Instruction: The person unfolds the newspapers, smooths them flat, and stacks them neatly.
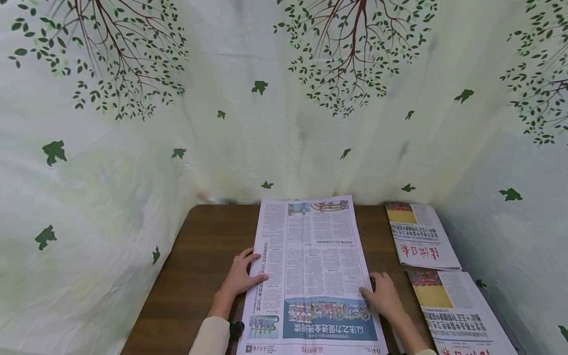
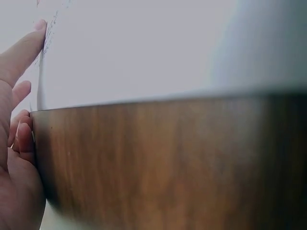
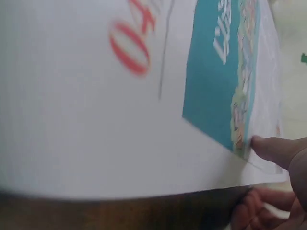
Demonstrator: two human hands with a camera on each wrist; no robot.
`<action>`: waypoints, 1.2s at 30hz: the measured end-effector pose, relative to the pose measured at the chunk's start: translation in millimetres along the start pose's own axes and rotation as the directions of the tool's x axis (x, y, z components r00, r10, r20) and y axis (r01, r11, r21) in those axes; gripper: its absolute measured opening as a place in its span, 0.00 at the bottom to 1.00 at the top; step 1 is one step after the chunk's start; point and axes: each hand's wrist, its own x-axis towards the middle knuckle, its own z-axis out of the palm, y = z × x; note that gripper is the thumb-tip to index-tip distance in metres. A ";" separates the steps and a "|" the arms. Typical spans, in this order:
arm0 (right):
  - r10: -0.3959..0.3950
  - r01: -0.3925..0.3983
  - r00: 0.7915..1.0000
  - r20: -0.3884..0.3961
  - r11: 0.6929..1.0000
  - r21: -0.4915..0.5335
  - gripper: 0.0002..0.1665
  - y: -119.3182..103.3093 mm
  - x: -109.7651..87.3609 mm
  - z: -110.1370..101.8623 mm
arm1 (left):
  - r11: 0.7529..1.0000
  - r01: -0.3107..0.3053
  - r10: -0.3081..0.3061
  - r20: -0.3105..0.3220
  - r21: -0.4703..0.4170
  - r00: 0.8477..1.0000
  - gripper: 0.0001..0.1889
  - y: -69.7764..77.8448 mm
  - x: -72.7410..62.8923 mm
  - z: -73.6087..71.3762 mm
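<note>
An unfolded newspaper (image 1: 326, 266) lies upside down to me on the brown table, with a blue picture block near its close end. My left hand (image 1: 240, 274) rests at its left edge, thumb laid on the page and fingers along the side. At the right edge, my right hand (image 1: 385, 297) pinches the sheet, with the thumb on top and fingers curled at the margin. In the right wrist view the thumb (image 3: 278, 151) presses beside the blue block. The left wrist view shows the left thumb (image 2: 24, 52) against the paper; the fingertips beneath are partly hidden.
Two folded newspapers with red titles lie on the right side, one farther back (image 1: 423, 236) and one closer (image 1: 459, 315). The table (image 1: 195, 261) meets a curtain (image 1: 301, 162) printed with trees and leaves at the back and sides.
</note>
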 end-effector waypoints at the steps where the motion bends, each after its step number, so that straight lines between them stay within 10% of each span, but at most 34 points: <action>1: 0.019 -0.019 1.000 0.002 1.000 -0.003 0.33 -0.3 -2.5 -1.4 | 1.000 0.001 -0.001 0.000 -0.002 1.000 0.43 -0.1 0.3 0.8; 10: 0.175 -0.175 0.985 0.001 0.984 0.038 0.32 -7.6 -11.0 -9.6 | 1.000 -0.001 0.001 -0.009 -0.004 1.000 0.43 -2.7 -0.5 0.5; 26: 0.205 -0.197 0.978 -0.025 0.963 0.186 0.11 -1.6 -1.0 -4.4 | 1.000 0.027 -0.027 0.021 -0.001 0.999 0.45 -2.0 1.7 2.8; 36: 0.270 -0.308 0.951 0.149 0.860 0.407 0.19 2.7 3.9 -11.0 | 1.000 0.007 -0.007 0.008 -0.008 1.000 0.43 0.6 0.4 0.4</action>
